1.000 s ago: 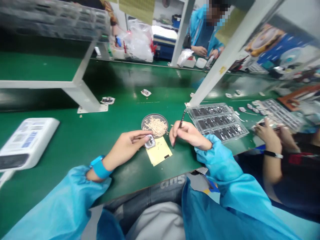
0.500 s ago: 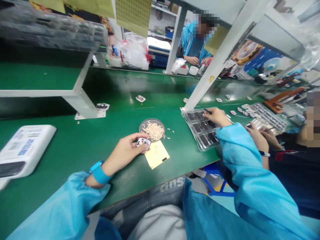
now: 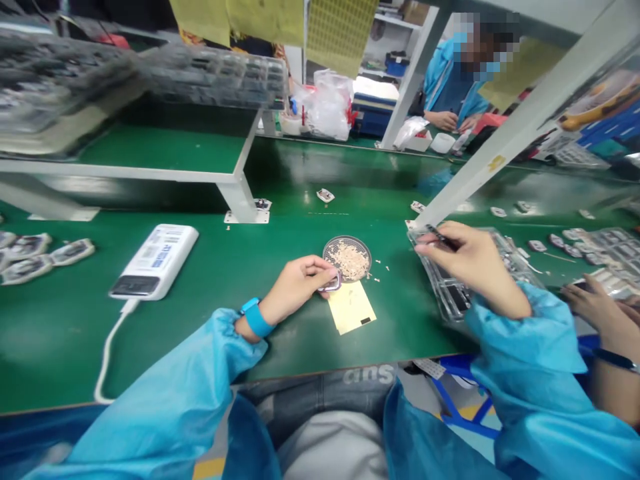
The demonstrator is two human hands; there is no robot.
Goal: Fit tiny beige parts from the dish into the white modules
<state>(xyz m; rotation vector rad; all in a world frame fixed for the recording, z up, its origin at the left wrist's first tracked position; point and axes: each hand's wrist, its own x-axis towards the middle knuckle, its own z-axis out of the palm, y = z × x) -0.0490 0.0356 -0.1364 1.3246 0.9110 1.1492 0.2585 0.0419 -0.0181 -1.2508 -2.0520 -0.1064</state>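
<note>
The left hand (image 3: 297, 287) pinches one small framed part (image 3: 331, 283) between thumb and fingers; the part is at the near left edge of one round dish (image 3: 367, 251), over the green table (image 3: 310, 347). The dish, just beyond this grip and to its right, holds a heap of beige bits (image 3: 349, 259) too many and too small to count; at least three more lie loose to its right. One yellow paper (image 3: 354, 313) lies just right of the pinch, on the near side.

The right hand (image 3: 473, 260) has its fingers closed on one slender dark tool (image 3: 443, 238), above one clear compartmented tray (image 3: 443, 293); the hand covers too much of it to count the cells. Whether the tool touches the tray I cannot tell.

Well to the left of the left grip are one white device (image 3: 165, 257), one white cable (image 3: 113, 347) running from it, and, farther out, at least four pale-rimmed parts (image 3: 73, 252). One similar part (image 3: 325, 195) lies beyond the dish. To the right of the right grip, a co-worker's two hands (image 3: 597, 307) are at work.
</note>
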